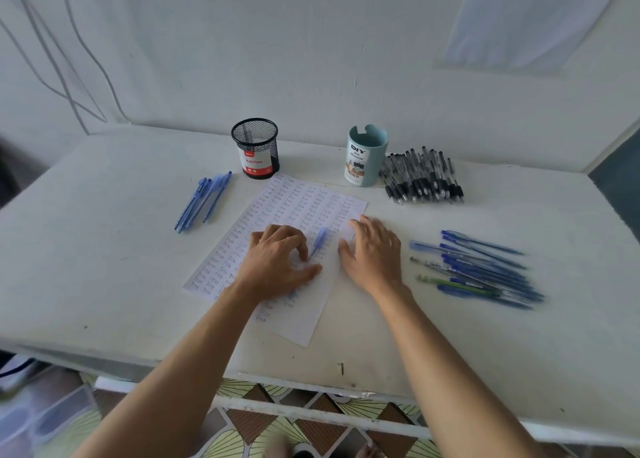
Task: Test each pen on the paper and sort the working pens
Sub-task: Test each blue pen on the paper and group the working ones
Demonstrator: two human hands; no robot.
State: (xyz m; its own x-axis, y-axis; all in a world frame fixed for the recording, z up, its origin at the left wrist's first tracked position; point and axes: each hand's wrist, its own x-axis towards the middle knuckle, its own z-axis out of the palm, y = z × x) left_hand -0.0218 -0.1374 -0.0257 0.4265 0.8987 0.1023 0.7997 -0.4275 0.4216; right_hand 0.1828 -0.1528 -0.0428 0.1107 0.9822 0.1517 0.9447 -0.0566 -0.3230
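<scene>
Looks midway: paper nearly full, right pile pending; left hand curled at blurred pen, grip unclear, right hand flat, fingers relaxed.

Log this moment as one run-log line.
left grip: curled by blurred blue pen, hold unclear | right grip: flat on paper | blue pen pile: right of paper

- Reads as a room in a home, with one corner serving as a makeshift desk.
- Shows a scuffed white table set against a bare white wall.
- Has patterned household floor tiles below and loose cables on the wall.
- Carries desk stationery: mesh pen cup, "DIY" organiser tub.
</scene>
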